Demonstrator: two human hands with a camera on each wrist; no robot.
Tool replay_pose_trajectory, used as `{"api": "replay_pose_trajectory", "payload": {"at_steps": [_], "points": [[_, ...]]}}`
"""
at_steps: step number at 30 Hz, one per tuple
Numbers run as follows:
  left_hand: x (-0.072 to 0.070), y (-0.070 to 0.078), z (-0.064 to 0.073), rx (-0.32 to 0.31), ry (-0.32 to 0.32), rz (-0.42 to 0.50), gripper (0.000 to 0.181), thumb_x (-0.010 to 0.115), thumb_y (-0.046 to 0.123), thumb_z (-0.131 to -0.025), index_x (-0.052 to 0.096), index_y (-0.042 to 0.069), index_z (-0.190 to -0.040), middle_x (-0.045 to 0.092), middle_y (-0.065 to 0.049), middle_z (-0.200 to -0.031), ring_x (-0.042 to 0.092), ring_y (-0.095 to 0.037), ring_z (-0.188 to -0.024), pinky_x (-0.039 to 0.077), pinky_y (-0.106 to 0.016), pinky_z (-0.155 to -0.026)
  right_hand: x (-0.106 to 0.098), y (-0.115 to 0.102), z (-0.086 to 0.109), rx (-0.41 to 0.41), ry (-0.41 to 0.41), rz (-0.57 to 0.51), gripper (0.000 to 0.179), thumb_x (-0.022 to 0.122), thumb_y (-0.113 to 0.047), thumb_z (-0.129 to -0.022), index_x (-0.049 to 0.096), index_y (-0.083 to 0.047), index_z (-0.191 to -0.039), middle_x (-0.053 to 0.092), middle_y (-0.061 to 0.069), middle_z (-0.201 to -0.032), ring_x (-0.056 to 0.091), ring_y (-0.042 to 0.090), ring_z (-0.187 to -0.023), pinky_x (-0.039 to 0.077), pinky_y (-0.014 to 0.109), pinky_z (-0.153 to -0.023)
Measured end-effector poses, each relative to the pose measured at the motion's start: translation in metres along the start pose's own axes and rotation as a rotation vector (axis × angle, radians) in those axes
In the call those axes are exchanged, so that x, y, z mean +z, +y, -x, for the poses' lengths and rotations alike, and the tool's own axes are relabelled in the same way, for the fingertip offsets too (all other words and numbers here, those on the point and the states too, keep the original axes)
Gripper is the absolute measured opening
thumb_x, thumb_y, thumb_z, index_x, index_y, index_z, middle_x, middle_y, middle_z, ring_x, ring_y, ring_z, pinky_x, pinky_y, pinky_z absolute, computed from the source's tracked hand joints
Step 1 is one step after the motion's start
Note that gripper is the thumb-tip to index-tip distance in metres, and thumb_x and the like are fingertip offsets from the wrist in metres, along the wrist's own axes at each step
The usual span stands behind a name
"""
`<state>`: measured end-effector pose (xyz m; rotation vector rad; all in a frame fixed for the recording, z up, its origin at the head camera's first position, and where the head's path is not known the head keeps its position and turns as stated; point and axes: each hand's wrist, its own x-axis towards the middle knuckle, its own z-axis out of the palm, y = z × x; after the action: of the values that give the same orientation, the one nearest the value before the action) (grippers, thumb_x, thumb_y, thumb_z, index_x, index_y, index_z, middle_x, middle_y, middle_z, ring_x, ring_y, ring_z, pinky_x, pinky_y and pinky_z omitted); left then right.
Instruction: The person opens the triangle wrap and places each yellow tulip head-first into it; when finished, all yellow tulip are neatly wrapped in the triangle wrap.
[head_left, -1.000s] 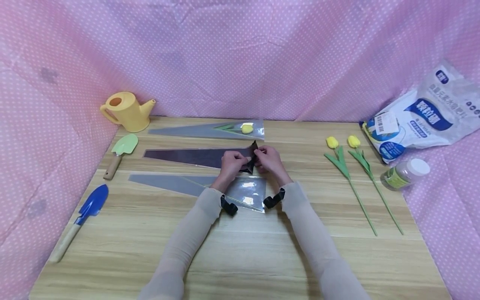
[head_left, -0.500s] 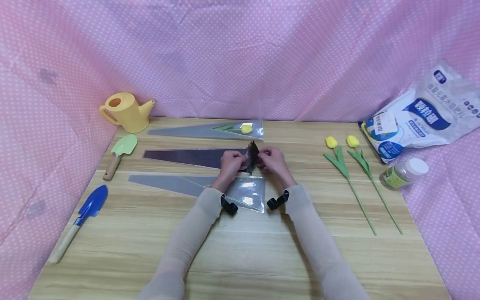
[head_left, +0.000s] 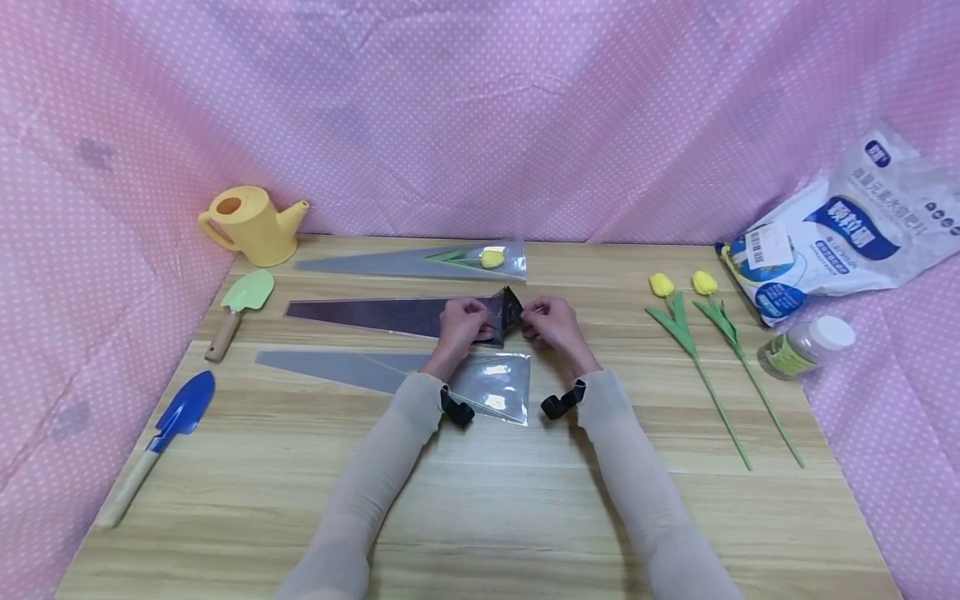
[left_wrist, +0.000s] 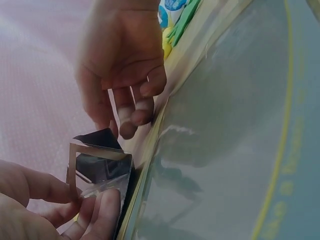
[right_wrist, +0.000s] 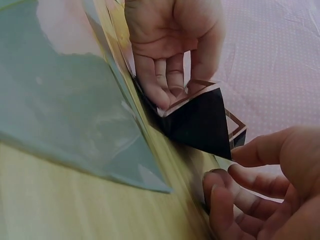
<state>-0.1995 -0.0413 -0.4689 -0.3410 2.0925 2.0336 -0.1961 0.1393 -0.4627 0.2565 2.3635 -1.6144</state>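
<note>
A dark, tapered flower sleeve (head_left: pixel 367 316) lies across the table, its wide mouth on the right raised and parted. My left hand (head_left: pixel 463 325) pinches the sleeve just behind that mouth, thumb against fingers. At the mouth's right side, my right hand (head_left: pixel 555 327) pinches a corner of the black film (right_wrist: pixel 200 122) between thumb and index finger. The right wrist view shows the film drawn into a point there, with a copper-coloured border stripe. In front lies a clear flower sleeve (head_left: pixel 495 383) with yellow lines, partly under my left forearm. Behind is another clear sleeve (head_left: pixel 360 262) holding a yellow tulip (head_left: pixel 492 259).
Two yellow tulips (head_left: pixel 705 379) lie on the right, near a white-lidded jar (head_left: pixel 806 348) and a fertilizer bag (head_left: pixel 847 229). Along the left stand or lie a yellow watering can (head_left: pixel 258 225), a green trowel (head_left: pixel 243 304) and a blue trowel (head_left: pixel 172 425). Pink fabric (head_left: pixel 480 125) hangs behind.
My right hand has moved a little to the right, pulling the black film's corner outward. The sleeve's mouth now gapes toward the right; my left hand has stayed nearly in place.
</note>
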Motion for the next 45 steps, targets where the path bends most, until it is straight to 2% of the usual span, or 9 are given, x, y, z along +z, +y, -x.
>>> {"api": "replay_pose_trajectory", "payload": {"at_steps": [5, 12, 19, 28, 37, 42, 45], "points": [[0.0, 0.0, -0.003, -0.012, -0.008, 0.004, 0.014, 0.056, -0.004, -0.091, 0.065, -0.009, -0.101, 0.057, -0.004, -0.073, 0.063, -0.011, -0.049, 0.058, -0.024, -0.052, -0.002, 0.004, -0.003, -0.012, 0.007, 0.022, 0.021, 0.064, -0.011, -0.092, 0.068, 0.001, -0.109, 0.071, 0.007, -0.081, 0.063, 0.009, -0.06, 0.053, 0.024, -0.049], [0.0, -0.001, -0.005, -0.021, -0.003, 0.026, 0.017, 0.056, 0.0, -0.091, 0.065, -0.01, -0.1, 0.061, -0.001, -0.063, 0.063, -0.009, -0.046, 0.057, -0.024, -0.049, -0.004, 0.006, -0.005, -0.009, 0.007, 0.015, 0.019, 0.063, -0.01, -0.093, 0.068, 0.001, -0.107, 0.067, 0.002, -0.075, 0.06, 0.009, -0.057, 0.049, 0.022, -0.047], [-0.002, -0.002, -0.005, 0.003, 0.007, 0.038, 0.02, 0.054, 0.0, -0.089, 0.067, -0.012, -0.099, 0.061, -0.003, -0.059, 0.063, -0.01, -0.045, 0.056, -0.024, -0.048, -0.005, 0.006, -0.006, -0.016, 0.006, -0.019, 0.017, 0.063, -0.008, -0.092, 0.068, 0.003, -0.104, 0.064, -0.002, -0.069, 0.06, 0.008, -0.054, 0.049, 0.021, -0.047], [-0.002, -0.005, -0.006, 0.036, 0.02, 0.035, 0.017, 0.059, -0.003, -0.089, 0.068, -0.012, -0.101, 0.062, -0.001, -0.062, 0.063, -0.009, -0.044, 0.056, -0.024, -0.047, -0.006, 0.005, -0.007, 0.003, -0.001, -0.008, 0.018, 0.064, -0.01, -0.092, 0.068, 0.001, -0.105, 0.064, -0.001, -0.073, 0.06, 0.008, -0.055, 0.05, 0.022, -0.048], [-0.001, -0.009, -0.006, 0.071, 0.041, 0.026, 0.014, 0.06, -0.004, -0.088, 0.069, -0.012, -0.095, 0.063, -0.002, -0.059, 0.063, -0.009, -0.042, 0.056, -0.025, -0.046, -0.003, 0.003, -0.007, -0.004, 0.004, -0.026, 0.018, 0.065, -0.012, -0.093, 0.068, 0.001, -0.106, 0.066, 0.002, -0.075, 0.061, 0.01, -0.058, 0.052, 0.022, -0.05], [-0.001, -0.01, -0.007, 0.079, 0.057, 0.033, 0.014, 0.059, -0.006, -0.086, 0.069, -0.013, -0.093, 0.063, -0.004, -0.06, 0.062, -0.009, -0.041, 0.055, -0.024, -0.046, -0.002, 0.001, -0.004, -0.021, -0.009, -0.028, 0.021, 0.063, -0.016, -0.096, 0.068, 0.0, -0.109, 0.068, 0.007, -0.084, 0.062, 0.011, -0.063, 0.053, 0.023, -0.052], [0.0, -0.01, -0.008, 0.077, 0.066, 0.034, 0.013, 0.06, -0.006, -0.085, 0.069, -0.013, -0.091, 0.064, -0.005, -0.06, 0.062, -0.009, -0.042, 0.056, -0.025, -0.047, -0.006, -0.001, -0.001, -0.054, -0.011, -0.019, 0.026, 0.062, -0.02, -0.098, 0.067, 0.0, -0.113, 0.07, 0.015, -0.094, 0.064, 0.012, -0.065, 0.055, 0.024, -0.055]]}}
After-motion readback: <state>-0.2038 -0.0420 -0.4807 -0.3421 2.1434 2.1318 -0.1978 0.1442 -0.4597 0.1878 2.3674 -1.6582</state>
